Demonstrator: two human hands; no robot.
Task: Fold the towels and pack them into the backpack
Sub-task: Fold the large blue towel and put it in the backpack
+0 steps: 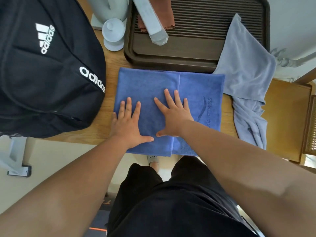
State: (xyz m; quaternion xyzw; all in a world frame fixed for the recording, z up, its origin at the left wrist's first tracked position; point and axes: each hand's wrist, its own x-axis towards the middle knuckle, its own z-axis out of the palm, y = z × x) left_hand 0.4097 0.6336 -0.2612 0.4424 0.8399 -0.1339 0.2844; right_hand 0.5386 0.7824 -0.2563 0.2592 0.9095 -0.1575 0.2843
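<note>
A blue towel (148, 86) lies folded on the wooden table (109, 82), its near edge hanging over the table's front. My left hand (127, 122) and my right hand (172, 115) both press flat on it, fingers spread, side by side on the left folded layer. A black backpack (44, 65) with white lettering rests on the table to the left. A light grey-blue towel (246, 74) lies crumpled to the right, partly over the tray and drooping over the table edge.
A dark ribbed tray (196, 40) stands behind the blue towel, holding a brown cloth (164, 17) and a long grey wrapped object (152, 23). A white lidded cup (113, 34) sits between backpack and tray. A wooden chair (287, 117) stands at right.
</note>
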